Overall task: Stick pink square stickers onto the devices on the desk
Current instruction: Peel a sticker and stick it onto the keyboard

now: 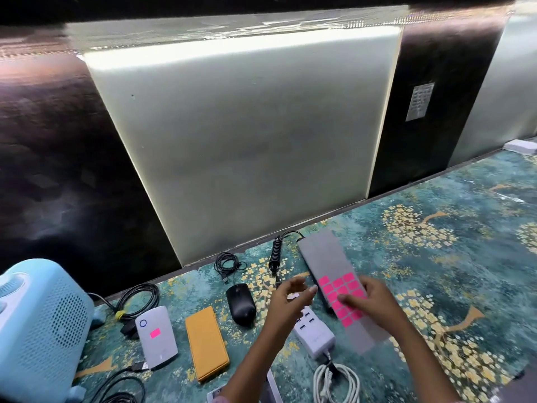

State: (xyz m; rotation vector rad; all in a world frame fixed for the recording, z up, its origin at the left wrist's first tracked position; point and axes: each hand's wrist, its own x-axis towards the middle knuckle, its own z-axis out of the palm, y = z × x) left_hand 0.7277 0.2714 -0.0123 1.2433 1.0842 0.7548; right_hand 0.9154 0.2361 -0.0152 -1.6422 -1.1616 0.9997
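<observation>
Head view: the sticker sheet, pink square stickers mid-sheet, is gripped by the right hand above the middle of the counter. The left hand hovers beside it, fingers loosely spread, holding nothing. Toward the left edge, a white power bank bears one pink sticker.

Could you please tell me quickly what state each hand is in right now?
Left hand: open, holding nothing visible.
Right hand: holding the sticker sheet, thumb on top.
</observation>
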